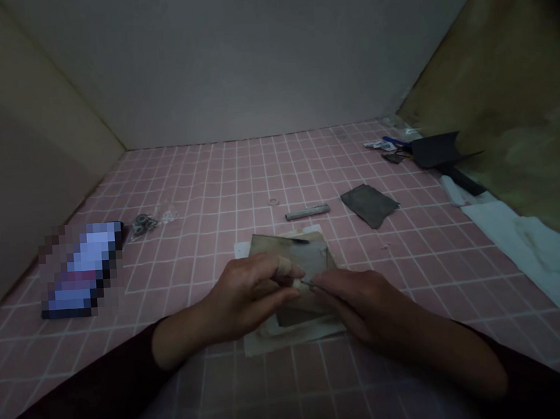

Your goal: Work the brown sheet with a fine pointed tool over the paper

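Both my hands meet over a grey sheet of sandpaper (pixel 306 252) lying on a pale paper (pixel 288 338) on the pink tiled surface. My left hand (pixel 250 293) pinches something small between thumb and fingertips; one finger wears a pale wrap. My right hand (pixel 356 299) grips a thin metal tool (pixel 307 284) whose tip points at the left fingertips. What the left fingers hold is too small to make out.
A small metal bar (pixel 307 212) and a second dark sandpaper sheet (pixel 369 204) lie beyond the hands. Small metal parts in a clear bag (pixel 143 224) sit at left beside a blurred object (pixel 82 269). White cloth (pixel 523 239), dark card (pixel 435 149) at right.
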`<action>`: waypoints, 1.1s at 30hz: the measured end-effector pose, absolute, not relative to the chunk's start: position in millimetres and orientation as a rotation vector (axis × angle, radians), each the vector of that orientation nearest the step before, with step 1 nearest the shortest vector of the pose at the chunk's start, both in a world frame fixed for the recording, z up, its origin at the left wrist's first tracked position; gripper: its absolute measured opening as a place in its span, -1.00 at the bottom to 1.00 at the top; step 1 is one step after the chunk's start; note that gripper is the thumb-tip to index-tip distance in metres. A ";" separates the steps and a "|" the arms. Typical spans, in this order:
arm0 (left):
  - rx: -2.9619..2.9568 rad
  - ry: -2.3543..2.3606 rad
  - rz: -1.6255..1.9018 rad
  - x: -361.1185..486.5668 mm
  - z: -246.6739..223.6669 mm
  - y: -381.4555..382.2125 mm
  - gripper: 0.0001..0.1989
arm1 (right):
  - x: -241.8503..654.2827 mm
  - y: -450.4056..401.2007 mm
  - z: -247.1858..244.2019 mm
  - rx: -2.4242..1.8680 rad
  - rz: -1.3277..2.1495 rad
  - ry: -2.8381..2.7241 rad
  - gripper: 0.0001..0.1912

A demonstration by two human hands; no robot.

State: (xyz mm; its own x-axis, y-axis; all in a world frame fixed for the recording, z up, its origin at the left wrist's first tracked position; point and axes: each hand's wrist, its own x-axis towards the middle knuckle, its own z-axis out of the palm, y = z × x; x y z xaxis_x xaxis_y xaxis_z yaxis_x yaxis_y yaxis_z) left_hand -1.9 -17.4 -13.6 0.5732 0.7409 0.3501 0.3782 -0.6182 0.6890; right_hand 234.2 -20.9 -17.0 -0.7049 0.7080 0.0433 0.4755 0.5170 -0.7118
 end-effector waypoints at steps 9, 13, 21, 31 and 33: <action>2.304 0.792 0.887 -1.1 -18.7 -19.3 -0.88 | 236.9 -11.2 -3.7 -0.948 1.557 -2.226 -0.69; 2.024 0.916 0.890 -2.3 -14.0 -18.3 -0.92 | 234.0 -17.7 -16.8 -0.921 1.005 -2.341 -0.79; 2.306 0.824 0.903 -2.2 -20.9 -19.0 -0.84 | 235.7 -12.7 -6.1 -0.923 1.738 -2.128 -0.69; 1.907 0.972 0.962 -3.9 -21.4 -20.9 -0.82 | 231.9 -17.2 -12.2 -0.923 1.185 -2.290 -0.76; 2.115 0.957 0.938 -6.4 -21.3 -20.7 -0.79 | 233.0 -13.6 -6.0 -0.905 1.545 -2.185 -0.73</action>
